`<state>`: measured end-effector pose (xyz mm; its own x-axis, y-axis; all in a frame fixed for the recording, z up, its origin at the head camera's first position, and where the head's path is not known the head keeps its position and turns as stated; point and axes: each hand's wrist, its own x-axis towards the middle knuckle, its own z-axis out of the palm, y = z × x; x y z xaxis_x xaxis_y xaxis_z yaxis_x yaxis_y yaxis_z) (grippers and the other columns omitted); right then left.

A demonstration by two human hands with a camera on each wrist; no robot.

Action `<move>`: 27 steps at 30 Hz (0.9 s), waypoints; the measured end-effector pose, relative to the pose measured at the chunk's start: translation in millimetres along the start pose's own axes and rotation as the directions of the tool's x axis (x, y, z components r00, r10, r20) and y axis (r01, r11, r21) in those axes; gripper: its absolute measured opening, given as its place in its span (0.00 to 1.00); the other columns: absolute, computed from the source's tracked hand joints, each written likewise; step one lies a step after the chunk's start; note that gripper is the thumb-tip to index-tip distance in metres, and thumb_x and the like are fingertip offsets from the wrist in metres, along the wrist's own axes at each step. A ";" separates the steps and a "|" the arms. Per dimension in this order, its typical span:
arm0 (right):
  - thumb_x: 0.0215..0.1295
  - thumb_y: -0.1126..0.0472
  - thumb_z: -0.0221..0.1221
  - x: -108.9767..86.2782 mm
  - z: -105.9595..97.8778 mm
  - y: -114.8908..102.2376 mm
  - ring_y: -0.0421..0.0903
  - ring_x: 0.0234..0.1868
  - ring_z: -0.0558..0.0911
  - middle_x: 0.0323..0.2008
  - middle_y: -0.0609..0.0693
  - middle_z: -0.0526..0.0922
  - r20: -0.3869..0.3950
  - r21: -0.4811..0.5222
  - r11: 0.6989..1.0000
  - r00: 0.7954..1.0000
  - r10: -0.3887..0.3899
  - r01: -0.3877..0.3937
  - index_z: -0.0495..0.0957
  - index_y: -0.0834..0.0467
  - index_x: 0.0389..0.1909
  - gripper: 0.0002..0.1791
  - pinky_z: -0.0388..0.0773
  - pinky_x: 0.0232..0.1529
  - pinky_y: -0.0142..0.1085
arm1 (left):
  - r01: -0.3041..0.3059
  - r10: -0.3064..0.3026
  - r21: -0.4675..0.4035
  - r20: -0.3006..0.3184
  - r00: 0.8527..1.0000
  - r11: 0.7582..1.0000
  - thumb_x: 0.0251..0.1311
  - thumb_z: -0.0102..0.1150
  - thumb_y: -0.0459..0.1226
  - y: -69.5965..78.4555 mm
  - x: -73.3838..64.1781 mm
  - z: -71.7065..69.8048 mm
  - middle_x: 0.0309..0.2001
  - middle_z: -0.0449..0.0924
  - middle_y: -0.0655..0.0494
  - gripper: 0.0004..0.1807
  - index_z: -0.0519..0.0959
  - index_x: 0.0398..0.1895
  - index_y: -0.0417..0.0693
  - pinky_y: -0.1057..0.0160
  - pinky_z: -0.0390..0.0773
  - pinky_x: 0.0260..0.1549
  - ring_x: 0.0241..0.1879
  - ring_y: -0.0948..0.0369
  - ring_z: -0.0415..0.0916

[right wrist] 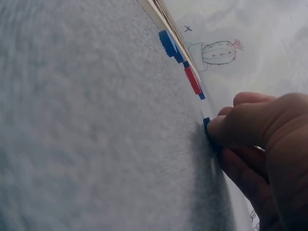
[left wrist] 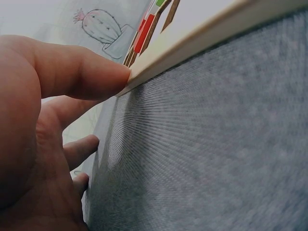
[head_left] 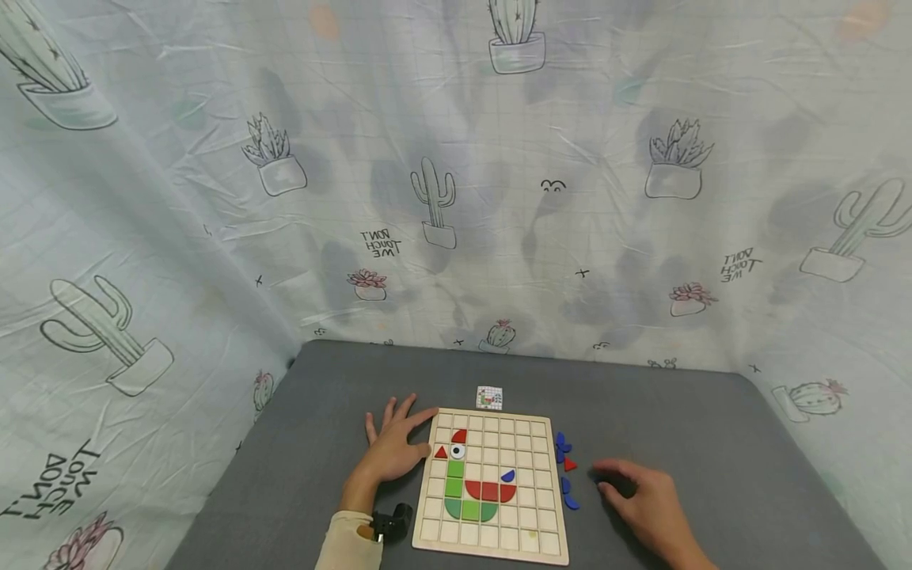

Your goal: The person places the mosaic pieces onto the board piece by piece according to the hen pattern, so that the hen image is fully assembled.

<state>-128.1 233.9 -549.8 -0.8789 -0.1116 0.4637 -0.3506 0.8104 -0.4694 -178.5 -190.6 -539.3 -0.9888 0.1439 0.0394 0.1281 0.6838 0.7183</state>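
Note:
A wooden grid board (head_left: 492,546) lies on the table, bearing a bird-like picture of red, green and blue pieces with a white eye tile (head_left: 457,451). My left hand (head_left: 390,453) rests at the board's left side, fingers spread, thumb and index fingertip at its edge. In the left wrist view the thumb (left wrist: 96,74) meets the board's rim. My right hand (head_left: 648,503) is to the right of the board; the right wrist view shows its thumb and fingers pinching a blue piece (right wrist: 208,127), mostly covered by them. A half-round blue piece (head_left: 508,476) sits tilted above the red row.
Along the board's right side lie several blue pieces (head_left: 571,502) and a red triangle (head_left: 569,465). A small picture card (head_left: 489,397) is just beyond the board's far edge. Behind the grey table (head_left: 641,412) hangs a curtain (head_left: 470,198) printed with cacti.

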 end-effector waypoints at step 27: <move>0.50 0.74 0.80 20.1 8.7 -15.0 0.32 0.40 0.91 0.36 0.33 0.93 0.009 0.139 0.981 0.990 -0.141 0.138 0.93 0.48 0.41 0.21 0.85 0.45 0.25 | 0.000 0.000 0.010 0.001 1.000 1.000 0.60 0.66 0.35 1.3 0.0 -0.3 0.87 0.56 0.39 0.36 0.81 0.75 0.56 0.22 0.18 0.76 0.88 0.32 0.36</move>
<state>-143.3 214.6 -540.0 -0.8239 -0.2298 0.5181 -0.5100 0.6992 -0.5010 -178.4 -189.8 -538.1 -0.9888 0.1446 0.0381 0.1284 0.6907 0.7116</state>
